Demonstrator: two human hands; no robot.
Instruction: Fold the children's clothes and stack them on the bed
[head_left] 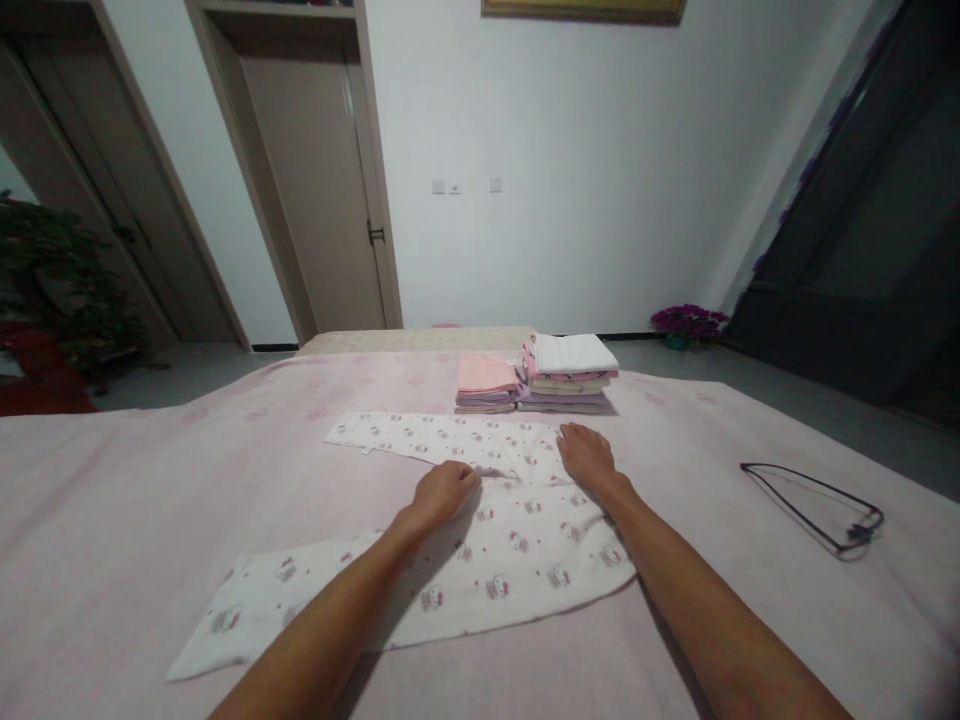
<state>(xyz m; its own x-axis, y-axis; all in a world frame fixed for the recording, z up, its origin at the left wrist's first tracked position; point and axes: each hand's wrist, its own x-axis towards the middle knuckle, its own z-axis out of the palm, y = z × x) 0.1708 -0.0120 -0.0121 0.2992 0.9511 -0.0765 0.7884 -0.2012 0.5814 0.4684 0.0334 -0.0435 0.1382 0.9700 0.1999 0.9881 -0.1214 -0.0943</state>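
White children's pants (517, 580) with a small cartoon-cat print lie spread on the pink bed cover. Both legs point left, one farther back and one nearer, and the waist end is at the right. My left hand (448, 490) is closed in a pinch on the fabric where the legs meet. At the far right corner of the waist, my right hand (587, 453) has its fingers curled onto the cloth. Small creases run through the fabric between the two hands. My left forearm hides part of the nearer leg.
Beyond the pants stand a low folded pile with pink cloth on top (486, 375) and a taller stack topped with white cloth (574, 355). A black clothes hanger (814, 505) lies at the right on the pink cover (720, 610). Purple flowers (688, 322) stand by the wall.
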